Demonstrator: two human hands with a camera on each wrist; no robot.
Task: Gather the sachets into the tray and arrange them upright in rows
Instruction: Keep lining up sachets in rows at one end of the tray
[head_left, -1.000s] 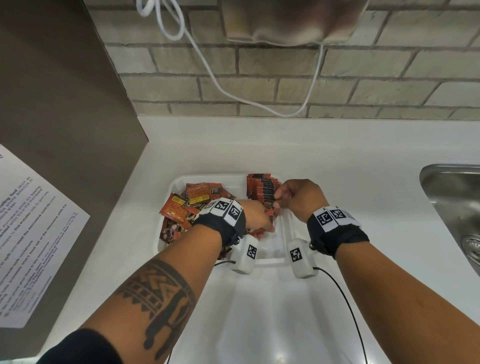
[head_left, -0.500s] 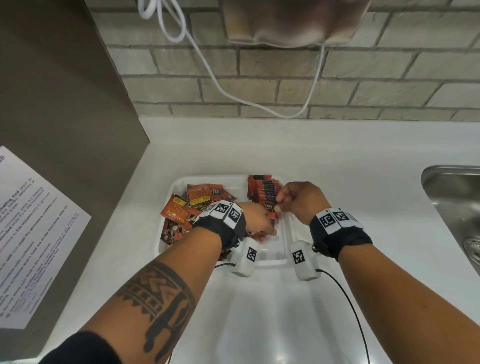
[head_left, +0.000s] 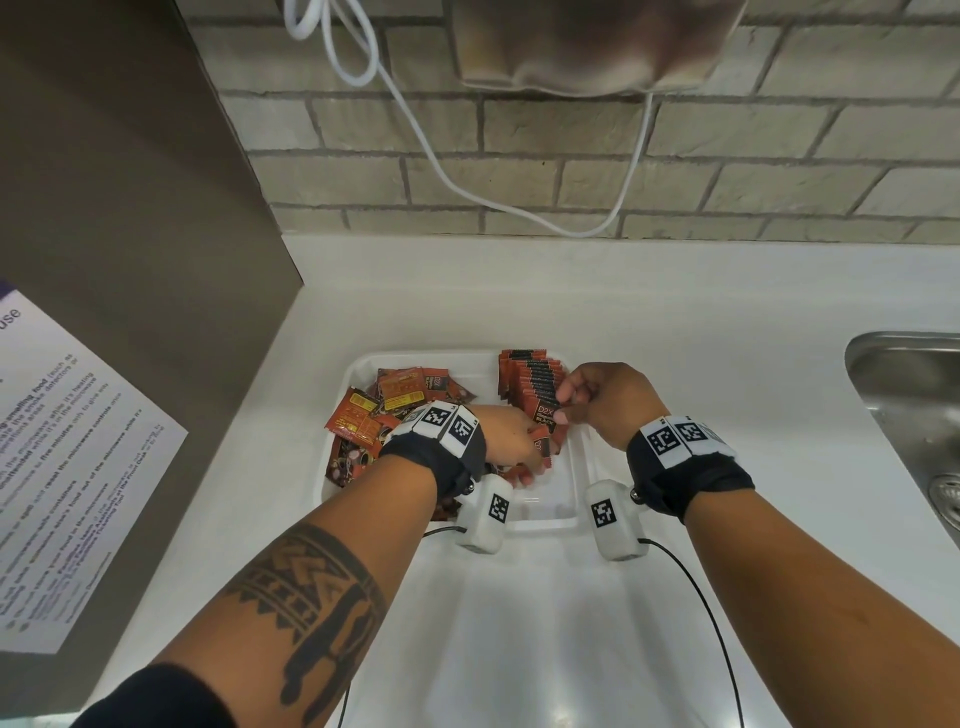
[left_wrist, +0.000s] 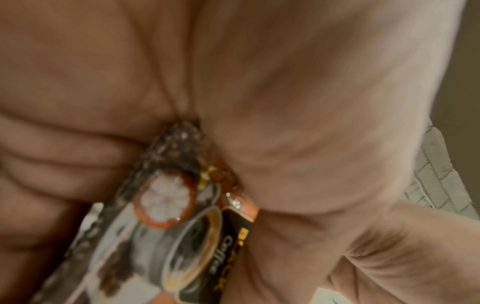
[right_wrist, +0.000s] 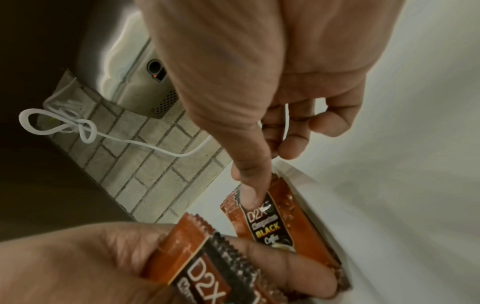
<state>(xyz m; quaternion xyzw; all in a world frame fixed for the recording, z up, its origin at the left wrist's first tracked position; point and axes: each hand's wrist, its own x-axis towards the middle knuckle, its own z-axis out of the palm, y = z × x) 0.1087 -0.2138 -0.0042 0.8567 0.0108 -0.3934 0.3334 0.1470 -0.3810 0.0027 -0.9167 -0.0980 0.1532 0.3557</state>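
Observation:
A white tray (head_left: 577, 512) sits on the counter. Loose orange and brown sachets (head_left: 387, 410) lie heaped in its left half. Along its right side stands an upright row of sachets (head_left: 530, 376). My left hand (head_left: 511, 441) pinches a sachet (left_wrist: 182, 226) between thumb and fingers, just in front of the row's near end; the same sachet (right_wrist: 193, 265) shows in the right wrist view. My right hand (head_left: 597, 400) is at the row's near end. Its thumb (right_wrist: 250, 185) presses the top of the front sachet (right_wrist: 270, 224), and its other fingers curl above the row.
A larger glossy white tray (head_left: 519, 649) lies nearer to me. A steel sink (head_left: 904, 395) is at the right. At the left a brown panel carries a paper notice (head_left: 78, 467). A white cord (head_left: 467, 192) hangs on the brick wall behind.
Hardly anything differs: both hands stay at the near end of the upright row, and the left hand keeps its sachet.

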